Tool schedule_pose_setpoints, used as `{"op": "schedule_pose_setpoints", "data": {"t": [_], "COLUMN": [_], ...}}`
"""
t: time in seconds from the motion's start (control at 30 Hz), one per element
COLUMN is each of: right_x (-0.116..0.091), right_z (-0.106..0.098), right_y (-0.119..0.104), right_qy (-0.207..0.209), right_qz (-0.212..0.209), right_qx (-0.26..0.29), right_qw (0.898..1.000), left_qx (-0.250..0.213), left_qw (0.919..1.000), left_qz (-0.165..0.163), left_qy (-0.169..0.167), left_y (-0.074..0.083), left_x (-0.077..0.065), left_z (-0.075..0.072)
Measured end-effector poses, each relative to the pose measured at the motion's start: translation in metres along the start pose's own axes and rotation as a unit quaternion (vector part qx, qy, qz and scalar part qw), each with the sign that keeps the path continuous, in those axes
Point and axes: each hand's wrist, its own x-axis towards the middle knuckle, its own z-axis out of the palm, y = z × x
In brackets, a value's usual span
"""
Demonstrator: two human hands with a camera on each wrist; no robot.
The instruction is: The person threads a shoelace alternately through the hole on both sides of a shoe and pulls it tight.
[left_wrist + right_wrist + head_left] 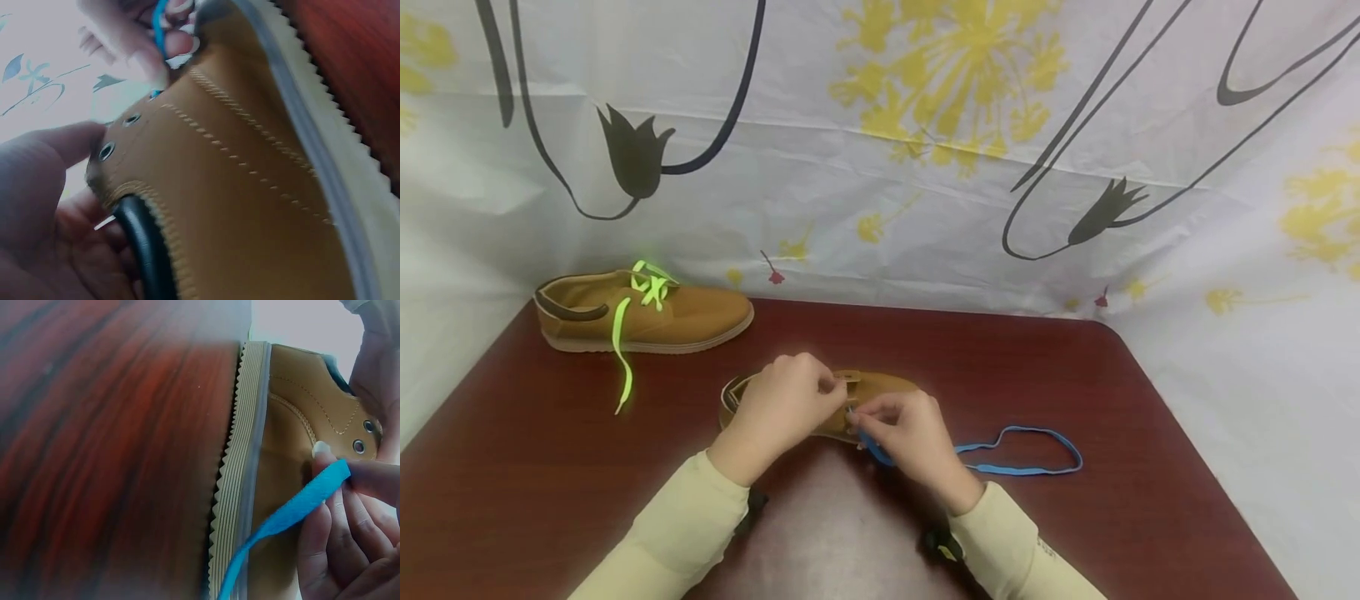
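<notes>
A tan lace-up shoe [883, 383] with a pale sole stands at mid-table, toe to the right, partly hidden by both hands. My left hand [784, 407] grips its eyelet flap, thumb on one side and fingers on the other in the left wrist view. Bare metal eyelets [106, 150] show beside that thumb. With thumb and fingers my right hand [913, 433] pinches a flat blue shoelace [303, 503] close to the flap. In the left wrist view, blue lace shows at an eyelet farther along. The lace's long loop trails right onto the table.
A second tan shoe [700, 317], laced in neon green, stands at the back left, one lace end [622, 367] hanging onto the dark red table [820, 533]. A white patterned sheet [820, 192] hangs behind and at the sides.
</notes>
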Motion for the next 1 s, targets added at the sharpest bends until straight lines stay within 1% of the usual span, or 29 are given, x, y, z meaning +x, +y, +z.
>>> {"op": "schedule_pose_setpoints", "data": {"t": [0.1,0.2,0.27,0.4,0.53,0.73,0.8,0.93,1.0], "right_x": [-0.001,0.000,0.000,0.001,0.000,0.002,0.003,0.003,0.003], "right_z": [0.001,0.002,0.003,0.004,0.004,-0.004,-0.008,-0.012,-0.012], "right_y": [0.000,0.001,0.001,0.001,0.000,0.001,0.001,0.001,0.002], "right_qy": [0.006,0.009,0.007,0.009,0.019,0.004,0.002,0.006,0.004], "right_qz": [0.001,-0.003,-0.007,-0.009,-0.007,-0.029,-0.030,-0.019,-0.019], "right_qx": [0.001,0.005,0.009,0.011,0.004,-0.018,-0.022,-0.023,-0.016], "right_qw": [1.000,1.000,1.000,1.000,1.000,0.999,0.999,1.000,1.000], "left_qx": [0.017,0.028,0.021,-0.018,-0.050,-0.050,-0.048,-0.044,-0.046], "left_qw": [0.9993,0.9973,0.9963,0.9957,0.9957,0.9982,0.9987,0.9990,0.9987], "left_qz": [-0.005,0.000,-0.001,-0.012,-0.005,0.002,0.001,0.010,0.014], "left_qy": [-0.034,-0.067,-0.083,-0.090,-0.078,-0.033,-0.017,0.007,0.013], "left_y": [0.002,0.002,0.001,-0.002,-0.002,0.001,0.002,0.002,0.002], "left_x": [-0.002,-0.003,-0.004,-0.002,0.000,-0.001,-0.001,-0.001,0.000], "left_z": [-0.002,-0.003,-0.004,-0.002,-0.001,0.000,0.000,0.001,0.002]}}
